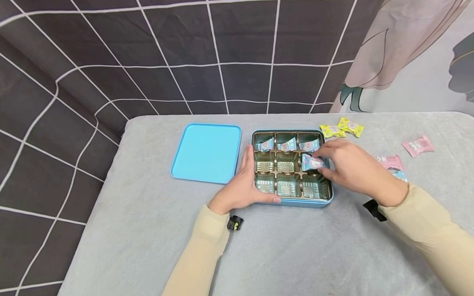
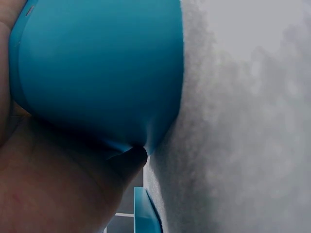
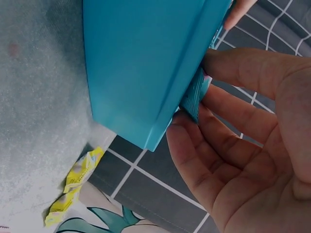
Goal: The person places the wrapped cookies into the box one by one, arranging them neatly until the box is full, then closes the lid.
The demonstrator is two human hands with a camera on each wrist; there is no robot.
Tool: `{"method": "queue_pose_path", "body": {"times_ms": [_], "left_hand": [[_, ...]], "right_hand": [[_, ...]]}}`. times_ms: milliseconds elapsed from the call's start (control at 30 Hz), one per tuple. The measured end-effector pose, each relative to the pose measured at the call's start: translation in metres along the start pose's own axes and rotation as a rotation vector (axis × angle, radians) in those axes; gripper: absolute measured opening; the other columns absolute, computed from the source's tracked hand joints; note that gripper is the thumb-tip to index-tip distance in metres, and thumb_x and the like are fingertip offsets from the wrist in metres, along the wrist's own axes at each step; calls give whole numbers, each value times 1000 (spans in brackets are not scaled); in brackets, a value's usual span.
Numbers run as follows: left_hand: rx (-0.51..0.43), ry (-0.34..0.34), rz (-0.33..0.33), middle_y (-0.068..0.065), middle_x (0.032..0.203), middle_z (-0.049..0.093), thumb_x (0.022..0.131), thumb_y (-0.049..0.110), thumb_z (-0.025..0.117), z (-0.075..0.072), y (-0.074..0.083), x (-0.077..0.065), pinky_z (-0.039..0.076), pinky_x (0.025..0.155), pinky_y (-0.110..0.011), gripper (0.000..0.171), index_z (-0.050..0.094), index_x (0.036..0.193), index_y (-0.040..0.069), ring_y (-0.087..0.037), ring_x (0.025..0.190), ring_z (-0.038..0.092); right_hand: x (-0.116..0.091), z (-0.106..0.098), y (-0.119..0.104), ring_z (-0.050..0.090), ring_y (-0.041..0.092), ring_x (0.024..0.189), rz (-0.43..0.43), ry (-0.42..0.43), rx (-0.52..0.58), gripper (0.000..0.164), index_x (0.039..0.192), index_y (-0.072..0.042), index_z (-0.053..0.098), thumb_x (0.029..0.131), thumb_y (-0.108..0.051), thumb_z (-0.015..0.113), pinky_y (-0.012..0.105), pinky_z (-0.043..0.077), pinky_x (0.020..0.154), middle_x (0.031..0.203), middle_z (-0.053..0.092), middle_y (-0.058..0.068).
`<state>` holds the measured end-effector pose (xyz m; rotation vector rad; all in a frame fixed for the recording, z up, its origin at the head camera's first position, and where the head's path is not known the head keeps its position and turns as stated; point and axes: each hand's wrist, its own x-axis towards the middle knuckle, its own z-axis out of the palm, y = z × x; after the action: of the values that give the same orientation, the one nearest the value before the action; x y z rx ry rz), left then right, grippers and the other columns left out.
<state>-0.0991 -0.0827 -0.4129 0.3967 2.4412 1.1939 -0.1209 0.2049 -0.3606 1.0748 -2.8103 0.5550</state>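
A blue tin (image 1: 305, 204) with a gold tray of nine-like compartments in rows sits on the grey cloth. Blue wrapped candies (image 1: 288, 144) lie in the far row, one per compartment. My left hand (image 1: 239, 185) braces the tin's near left corner, fingers straight along the left side and thumb along the front wall. Between thumb and fingertips my right hand (image 1: 350, 167) pinches another blue candy (image 1: 312, 163) at the right compartment of the middle row. In the right wrist view this candy (image 3: 193, 97) shows just past the tin's rim, partly hidden by fingers.
The blue lid (image 1: 206, 153) lies left of the tin. Two yellow candies (image 1: 350, 126) are behind its far right corner. Pink candies (image 1: 418, 146) lie farther right, and a blue one (image 1: 400, 175) is partly hidden by the right wrist. A dark checked curtain (image 1: 178, 41) hangs behind.
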Motion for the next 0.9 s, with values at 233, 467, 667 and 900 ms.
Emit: {"method": "queue_pose_path", "body": {"times_ms": [233,467,667,900], "left_hand": [[7,2,8,-2,164,-28,67,58,89,0,0,0,24,118,-47,152,-27,156,17,-17,151,-12],[9,2,11,-2,164,-28,68,57,89,0,0,0,25,118,-47,151,-28,156,17,-18,151,-11],[9,4,6,-2,164,-28,67,56,90,0,0,0,24,118,-46,152,-26,156,17,-16,150,-13],[0,4,7,-2,164,-28,67,56,90,0,0,0,24,118,-46,151,-26,156,18,-14,150,-14]], "right_hand": [[3,0,-1,64,40,105,17,-42,-13,27,105,5,74,80,-3,80,54,48,94,105,71,17],[6,-2,-3,65,38,103,18,-65,-34,23,102,4,75,80,-3,79,53,49,92,104,71,16],[9,-2,-4,65,37,104,59,-93,-55,23,102,1,76,80,-4,80,54,51,89,105,72,14],[13,-2,-6,63,40,107,75,-132,-60,22,102,2,76,81,-4,80,54,50,91,107,72,17]]}}
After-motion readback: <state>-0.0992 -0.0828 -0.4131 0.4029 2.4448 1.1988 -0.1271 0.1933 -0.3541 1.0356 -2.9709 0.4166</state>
